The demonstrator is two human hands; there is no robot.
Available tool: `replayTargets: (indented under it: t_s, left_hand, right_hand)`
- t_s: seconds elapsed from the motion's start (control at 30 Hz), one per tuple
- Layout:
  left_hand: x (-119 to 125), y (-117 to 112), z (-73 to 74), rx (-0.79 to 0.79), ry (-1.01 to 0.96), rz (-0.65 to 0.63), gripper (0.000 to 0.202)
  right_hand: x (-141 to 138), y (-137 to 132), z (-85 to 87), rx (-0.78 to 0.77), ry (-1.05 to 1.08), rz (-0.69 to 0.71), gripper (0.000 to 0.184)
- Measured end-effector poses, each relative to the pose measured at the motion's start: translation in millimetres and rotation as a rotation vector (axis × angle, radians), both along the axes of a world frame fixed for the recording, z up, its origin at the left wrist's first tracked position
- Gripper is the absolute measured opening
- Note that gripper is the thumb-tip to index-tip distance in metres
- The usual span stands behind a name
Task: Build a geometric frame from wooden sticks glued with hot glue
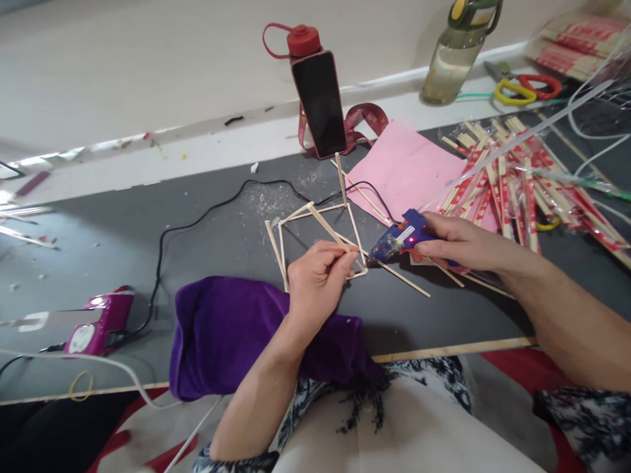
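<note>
My right hand [456, 242] is wrapped round a blue hot glue gun [401, 236] with a small red light on its side. Its nozzle meets the near right corner of a frame of wooden chopsticks [355, 230] lying on the table. Between the thumb and fingers of my left hand [320, 272] is a chopstick [325, 223], slanting up and away from that same corner. Another chopstick [340, 177] rises from the frame's far right corner. Several loose sticks lie around the frame, one of them a chopstick [407, 279] beneath the nozzle.
A purple cloth [227, 335] lies at the near edge. A phone [320, 105] leans on a red-capped bottle [303, 41]. Pink paper [399, 164], wrapped chopsticks [513, 177], scissors [527, 89] and a water bottle [451, 62] are right. A black cord [197, 213] runs to a magenta power socket [101, 322].
</note>
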State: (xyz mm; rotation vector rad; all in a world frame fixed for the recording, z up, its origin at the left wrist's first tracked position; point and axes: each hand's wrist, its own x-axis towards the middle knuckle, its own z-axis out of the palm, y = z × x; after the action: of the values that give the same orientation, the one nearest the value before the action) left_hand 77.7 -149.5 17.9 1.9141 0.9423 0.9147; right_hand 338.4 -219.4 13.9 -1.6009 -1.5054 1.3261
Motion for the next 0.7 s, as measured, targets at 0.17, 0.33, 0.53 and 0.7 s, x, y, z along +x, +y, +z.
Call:
replayTargets:
  t_s: [0.17,0.33,0.53,0.7]
  left_hand:
    - [0.1,-0.5,-0.8,-0.020,-0.005,0.009,0.022]
    - [0.9,-0.3,-1.9,-0.040,-0.021,0.011,0.018]
    - [2.0,0.3,-1.3,-0.059,-0.020,0.010,0.018]
    - [2.8,0.3,-0.4,-0.037,-0.020,0.002,0.017]
  right_hand:
    - [1.4,0.2,-2.2,0.009,-0.022,0.008,0.030]
    - [3.5,-0.4,-4.2,-0.004,-0.024,0.016,0.031]
    - [4.1,-4.5,-3.2,-0.024,0.005,0.020,0.031]
    - [-0.6,-8.5,-1.3,-0.011,0.021,0.019,0.026]
